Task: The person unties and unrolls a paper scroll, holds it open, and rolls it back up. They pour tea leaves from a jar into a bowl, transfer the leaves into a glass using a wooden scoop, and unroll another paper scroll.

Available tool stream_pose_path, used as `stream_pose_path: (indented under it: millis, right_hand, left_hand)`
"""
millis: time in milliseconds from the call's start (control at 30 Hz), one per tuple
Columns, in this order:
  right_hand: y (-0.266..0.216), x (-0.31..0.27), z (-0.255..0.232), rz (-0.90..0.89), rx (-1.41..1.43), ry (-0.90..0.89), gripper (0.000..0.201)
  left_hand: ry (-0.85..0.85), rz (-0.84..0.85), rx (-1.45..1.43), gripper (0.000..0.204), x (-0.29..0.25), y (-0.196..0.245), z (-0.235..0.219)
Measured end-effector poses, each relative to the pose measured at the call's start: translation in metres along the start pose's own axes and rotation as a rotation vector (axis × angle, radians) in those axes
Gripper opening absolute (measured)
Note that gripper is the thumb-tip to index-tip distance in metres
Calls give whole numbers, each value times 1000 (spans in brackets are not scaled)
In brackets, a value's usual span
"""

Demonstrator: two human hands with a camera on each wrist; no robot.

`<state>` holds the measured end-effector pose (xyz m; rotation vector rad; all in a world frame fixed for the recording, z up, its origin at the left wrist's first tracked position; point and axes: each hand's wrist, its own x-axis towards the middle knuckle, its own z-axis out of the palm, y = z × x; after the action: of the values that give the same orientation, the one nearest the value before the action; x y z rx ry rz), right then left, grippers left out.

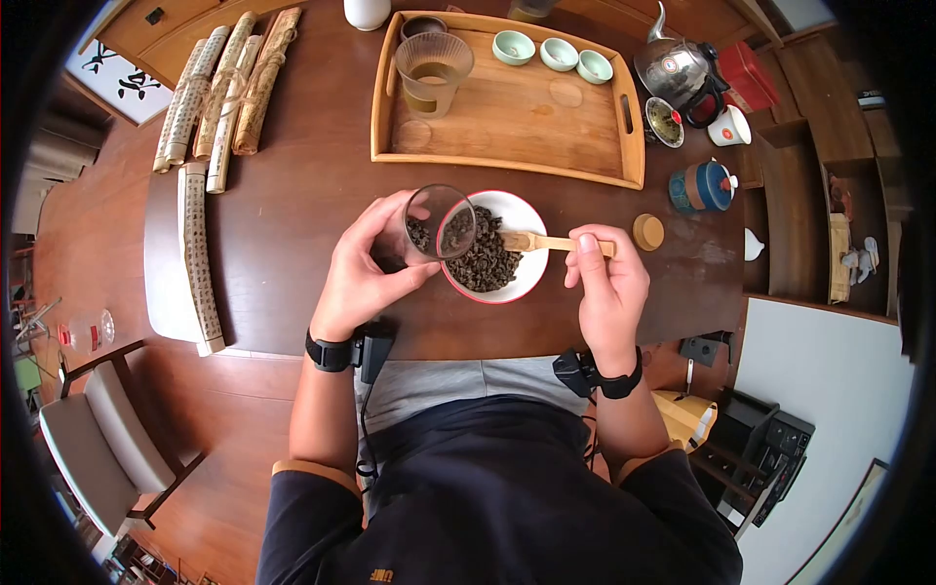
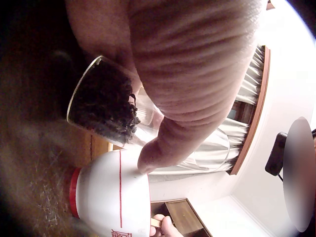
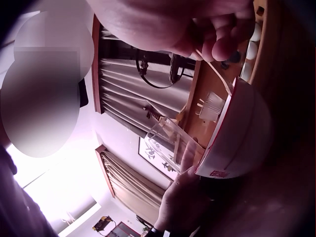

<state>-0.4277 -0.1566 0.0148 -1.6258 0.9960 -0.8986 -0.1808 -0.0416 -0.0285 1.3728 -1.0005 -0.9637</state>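
My left hand [image 1: 356, 268] grips a clear glass jar [image 1: 417, 232] around its side, its mouth tilted over the left rim of a white bowl [image 1: 526, 273] with a red edge. Dark rolled tea leaves [image 2: 101, 101] lie in the bottom of the jar. More tea leaves [image 1: 485, 258] fill much of the bowl, which stands on the table. A bamboo tea scoop [image 1: 556, 244] is pinched in my right hand [image 1: 612, 288], thumb on top of its handle. The scoop's tip reaches into the bowl among the leaves. In the left wrist view, my left thumb touches the bowl's outside.
Behind the bowl stands a wooden tray [image 1: 507, 161] with a glass pitcher [image 1: 434, 73] and pale green cups [image 1: 559, 55]. A kettle [image 1: 673, 73], lidded bowl [image 1: 665, 122], blue canister [image 1: 700, 187] and round wooden lid [image 1: 648, 232] sit right. Bamboo scrolls [image 1: 229, 93] lie left.
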Motion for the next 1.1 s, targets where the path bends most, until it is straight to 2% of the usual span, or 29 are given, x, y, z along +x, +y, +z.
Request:
stream_pose_path:
  millis: [33,367,467,533,667,733,833,933,1100]
  right_hand:
    - [4,0,1,63,112,31,17]
    - [20,-1,6,228,393,58,19]
    - [19,-2,9,273,469,69,19]
    - [18,-2,9,286,495,79,18]
    - [15,-3,8,315,540,120,18]
    - [17,-4,5,354,597,130,18]
    - [20,-6,3,366,654,160,18]
    - [17,-6,1,327,684,150,18]
    - [-9,3,-4,278,721,130,17]
  left_hand:
    - [3,1,1,69,0,1,0]
    - [16,-25,-117,67,-1,-2,1]
    - [51,77,-12,66,0,-3,1]
    - [72,-26,-71,65,-2,5,3]
    - [68,-13,-100,63,-2,3,3]
    - [105,145,165,68,0,4,1]
    - [114,60,5,68,-3,2,3]
    - [62,131,142,66,-1,0,-2]
    - [69,93,74,67,1,-1,0]
